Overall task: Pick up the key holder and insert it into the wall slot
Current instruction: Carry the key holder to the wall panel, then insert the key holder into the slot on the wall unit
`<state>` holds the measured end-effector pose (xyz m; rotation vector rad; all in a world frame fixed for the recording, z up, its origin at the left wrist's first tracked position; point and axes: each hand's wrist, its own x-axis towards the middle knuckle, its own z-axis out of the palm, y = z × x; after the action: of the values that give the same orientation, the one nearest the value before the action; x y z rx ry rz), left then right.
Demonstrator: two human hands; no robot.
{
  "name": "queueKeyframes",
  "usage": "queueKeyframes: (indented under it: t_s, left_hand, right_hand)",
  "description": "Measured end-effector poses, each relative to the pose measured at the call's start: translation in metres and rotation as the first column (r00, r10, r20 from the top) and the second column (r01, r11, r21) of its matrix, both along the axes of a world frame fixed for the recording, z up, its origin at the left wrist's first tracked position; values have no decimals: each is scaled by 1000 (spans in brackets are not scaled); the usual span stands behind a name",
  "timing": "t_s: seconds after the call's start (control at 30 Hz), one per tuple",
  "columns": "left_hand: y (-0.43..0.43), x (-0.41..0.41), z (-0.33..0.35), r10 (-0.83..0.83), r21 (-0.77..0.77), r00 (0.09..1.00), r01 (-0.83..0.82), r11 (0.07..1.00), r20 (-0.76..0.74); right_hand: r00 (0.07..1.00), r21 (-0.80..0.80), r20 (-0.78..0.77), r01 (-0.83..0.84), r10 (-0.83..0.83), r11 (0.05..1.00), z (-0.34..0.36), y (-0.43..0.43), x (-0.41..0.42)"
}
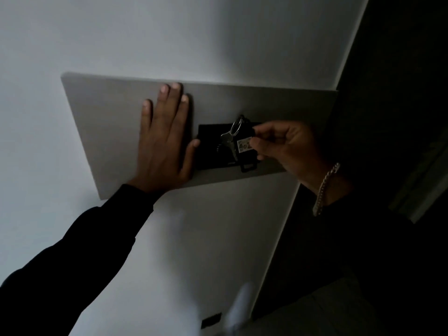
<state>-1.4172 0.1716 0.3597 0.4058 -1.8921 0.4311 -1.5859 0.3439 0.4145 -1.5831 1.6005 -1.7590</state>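
My left hand (162,141) lies flat on the grey panel (101,122) on the wall (121,37), fingers spread & pointing up, palm pressed to the plate. Its thumb tip touches the left edge of the black slot unit (208,149), which sits in the panel's lower middle.

My right hand (286,146) comes in from the right, thumb & fingertips pinched on the key holder (247,146), a black tag w/ a small white label reading approx "402". Tag is held against the front of the slot unit, at its right part, just left of my fingertips. Its lower end shows as a black tab below my fingers, poking past the unit's bottom edge. Can't tell if it's seated in the slot; too dark there.

A ring (236,127) w/ a silver key (229,141) hangs off the tag's top, key lying over the black unit, between my two hands.

Chain bracelet (324,187) on right wrist. Dark sleeves on both arms. Room to the right is dark.
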Motion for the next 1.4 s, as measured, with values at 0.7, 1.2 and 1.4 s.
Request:
queueKeyframes:
  t_s: [0.7,1.2,1.4]
  left_hand:
    - [-22,-18,-9,593,-262,797,-601,755,-118]
    - [-23,-19,-9,588,-270,798,-599,754,-128]
    - [-23,-19,-9,592,-261,798,-598,757,-113]
  right_hand:
    - [990,-75,-114,-98,89,992,10,-53,-68]
    - [847,-279,-524,-76,-86,957,32,-41,-84]
    - [451,-160,-892,-224,-43,961,60,-48,-73]
